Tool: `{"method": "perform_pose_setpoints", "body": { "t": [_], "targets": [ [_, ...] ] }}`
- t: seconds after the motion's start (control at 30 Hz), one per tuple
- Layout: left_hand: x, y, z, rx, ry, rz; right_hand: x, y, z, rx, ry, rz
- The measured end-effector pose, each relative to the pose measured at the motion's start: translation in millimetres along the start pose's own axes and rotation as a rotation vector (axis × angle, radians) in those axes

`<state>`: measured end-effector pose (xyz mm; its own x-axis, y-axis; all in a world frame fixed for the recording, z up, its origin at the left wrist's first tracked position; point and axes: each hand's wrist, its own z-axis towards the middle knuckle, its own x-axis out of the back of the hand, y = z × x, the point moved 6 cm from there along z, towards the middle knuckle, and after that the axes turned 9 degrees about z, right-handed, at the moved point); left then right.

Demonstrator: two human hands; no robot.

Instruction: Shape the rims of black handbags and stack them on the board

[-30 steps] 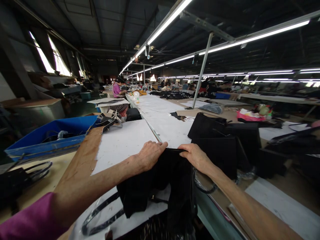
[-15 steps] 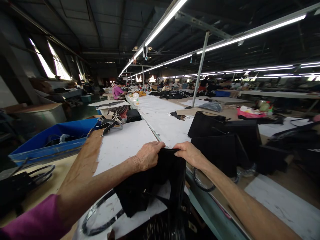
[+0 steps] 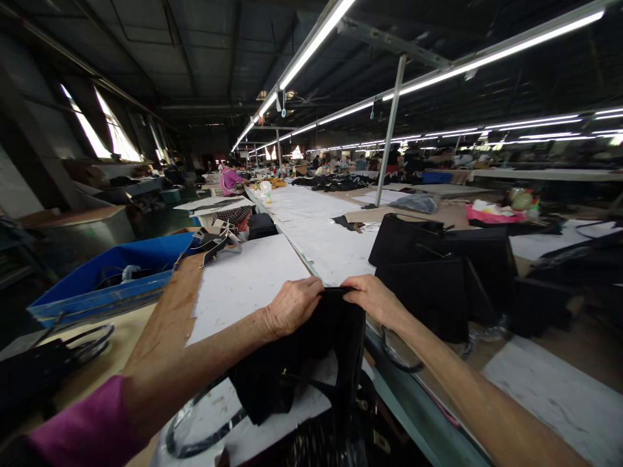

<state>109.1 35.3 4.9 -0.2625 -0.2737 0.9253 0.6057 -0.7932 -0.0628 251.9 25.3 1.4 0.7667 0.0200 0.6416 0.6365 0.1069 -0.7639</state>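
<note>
A black bag (image 3: 335, 344) hangs in front of me over the near end of a long worktable (image 3: 243, 279). My left hand (image 3: 292, 305) is closed on the left part of its top edge. My right hand (image 3: 372, 298) pinches the same edge just to the right, the two hands almost touching. Below the hands the bag's dark body sags, and a black handle loop (image 3: 195, 428) lies on the white paper under it.
Several finished black bags (image 3: 438, 272) stand to the right. A blue bin (image 3: 111, 272) sits at the left, with black straps (image 3: 73, 344) beside it. White paper covers the long table (image 3: 316, 220); other people work far down the hall.
Both hands have drawn closer together on the bag's top edge, and the bag has folded narrower. The view has shifted slightly.
</note>
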Motion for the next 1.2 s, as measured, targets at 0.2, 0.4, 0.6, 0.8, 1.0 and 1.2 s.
{"method": "perform_pose_setpoints", "body": {
  "t": [0.2,0.4,0.6,0.8,1.0,1.2],
  "targets": [
    [-1.5,3,3,-0.021,0.035,-0.008,2,3,0,-0.003,0.039,-0.021],
    [-0.4,-9,6,0.107,0.048,-0.169,-2,-3,1,0.037,-0.027,-0.008],
    [-1.0,-10,9,0.155,0.025,-0.233,0,-13,7,0.051,-0.017,-0.254],
    [0.8,-16,9,0.206,0.054,-0.299,-6,-23,11,0.128,0.050,-0.389],
    [1.1,-21,11,0.247,0.072,-0.488,-7,-22,11,0.196,-0.008,-0.383],
    [-1.7,-21,14,0.300,0.099,-0.537,-13,-35,9,0.193,-0.017,-0.555]
  ]
}}
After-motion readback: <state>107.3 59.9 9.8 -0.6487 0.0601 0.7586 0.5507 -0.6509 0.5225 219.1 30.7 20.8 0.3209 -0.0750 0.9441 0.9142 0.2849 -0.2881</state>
